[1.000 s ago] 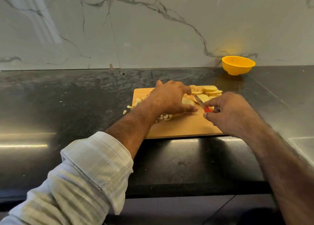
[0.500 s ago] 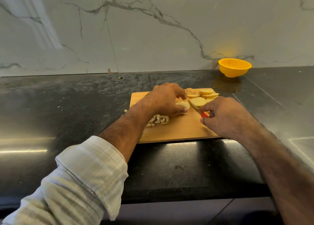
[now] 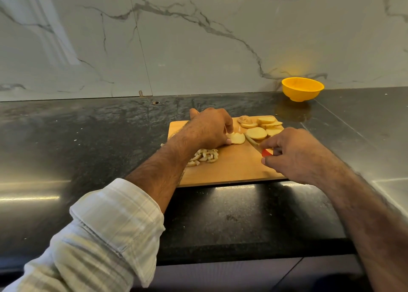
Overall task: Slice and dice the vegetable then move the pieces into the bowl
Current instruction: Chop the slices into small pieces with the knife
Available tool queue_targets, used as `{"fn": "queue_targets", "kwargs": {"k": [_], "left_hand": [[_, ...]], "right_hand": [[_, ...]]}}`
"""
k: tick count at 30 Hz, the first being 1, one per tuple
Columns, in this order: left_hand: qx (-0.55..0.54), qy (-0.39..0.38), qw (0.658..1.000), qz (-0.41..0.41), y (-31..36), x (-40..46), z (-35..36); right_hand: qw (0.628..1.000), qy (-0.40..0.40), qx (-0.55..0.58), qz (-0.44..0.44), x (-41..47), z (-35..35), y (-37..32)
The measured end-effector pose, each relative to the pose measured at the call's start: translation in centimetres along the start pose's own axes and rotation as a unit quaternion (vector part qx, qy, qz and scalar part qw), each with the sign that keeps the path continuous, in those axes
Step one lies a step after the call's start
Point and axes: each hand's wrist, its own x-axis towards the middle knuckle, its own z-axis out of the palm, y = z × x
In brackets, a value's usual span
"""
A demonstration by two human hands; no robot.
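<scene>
A wooden cutting board [image 3: 231, 170] lies on the dark counter. My left hand [image 3: 209, 128] pinches a pale potato slice [image 3: 237, 138] flat on the board with curled fingertips. My right hand [image 3: 291, 152] grips a knife [image 3: 254, 142] by its red handle, the blade pointing up-left just right of that slice. Several round potato slices [image 3: 259, 127] are stacked at the board's far right corner. A small heap of diced pieces [image 3: 205, 156] sits near my left wrist. The yellow bowl [image 3: 302, 88] stands at the back right by the wall.
The black stone counter [image 3: 88, 148] stretches wide to the left and drops off at its front edge near me. A marble wall [image 3: 198, 37] closes the back. A few stray bits lie on the counter left of the board.
My left hand has shifted on the board and now holds down a single slice. My right hand has drawn the knife back slightly, its blade beside that slice.
</scene>
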Motion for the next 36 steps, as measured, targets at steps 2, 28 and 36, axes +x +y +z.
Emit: {"fn": "queue_targets", "kwargs": {"k": [2,28,36], "left_hand": [[-0.006,0.004,1.000,0.002,0.2,0.0,0.0],[-0.093,-0.024,0.993,0.072,-1.1,0.5,0.5],[-0.066,-0.020,0.994,0.080,-0.8,0.6,0.4]], "right_hand": [[1.000,-0.006,-0.001,-0.005,-0.1,-0.2,0.2],[0.996,0.072,-0.039,-0.036,-0.4,2.8,-1.3],[0.995,0.024,-0.098,-0.021,0.1,3.4,-3.7]]}}
